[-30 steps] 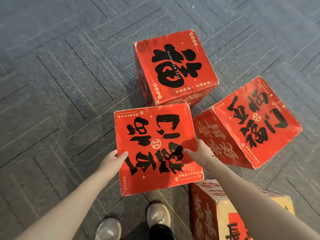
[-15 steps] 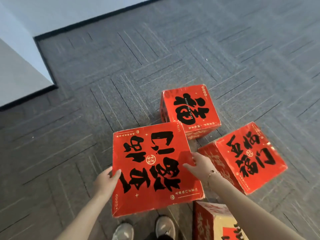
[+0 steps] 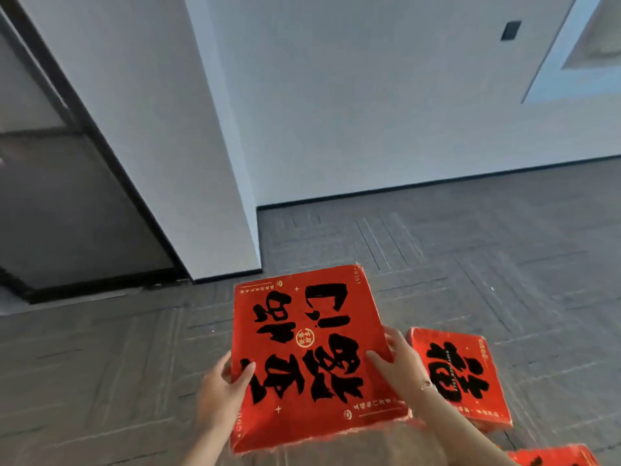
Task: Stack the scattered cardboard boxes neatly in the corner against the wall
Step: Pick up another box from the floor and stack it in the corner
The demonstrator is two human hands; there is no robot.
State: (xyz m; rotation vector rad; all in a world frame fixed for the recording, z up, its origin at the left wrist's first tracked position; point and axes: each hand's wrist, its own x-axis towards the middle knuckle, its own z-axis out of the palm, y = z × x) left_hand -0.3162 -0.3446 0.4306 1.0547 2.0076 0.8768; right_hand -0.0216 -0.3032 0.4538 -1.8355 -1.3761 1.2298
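I carry a red cardboard box (image 3: pixel 312 351) with large black characters on its top, lifted off the floor in front of me. My left hand (image 3: pixel 220 391) grips its left side, thumb over the top edge. My right hand (image 3: pixel 400 368) grips its right side, thumb on the top face. A second red box (image 3: pixel 460 375) sits on the carpet just right of my right hand. The corner of a third red box (image 3: pixel 554 457) shows at the bottom right edge.
Ahead, a white wall (image 3: pixel 403 112) with a black skirting meets a projecting white wall block (image 3: pixel 161 129), forming an inside corner (image 3: pixel 257 210) on the grey carpet (image 3: pixel 470 264). A dark glass door (image 3: pixel 67 203) stands at the left.
The view has swung up from the floor to the walls and corner. The held box has risen and come forward with both hands; the other boxes have slid to the lower right.
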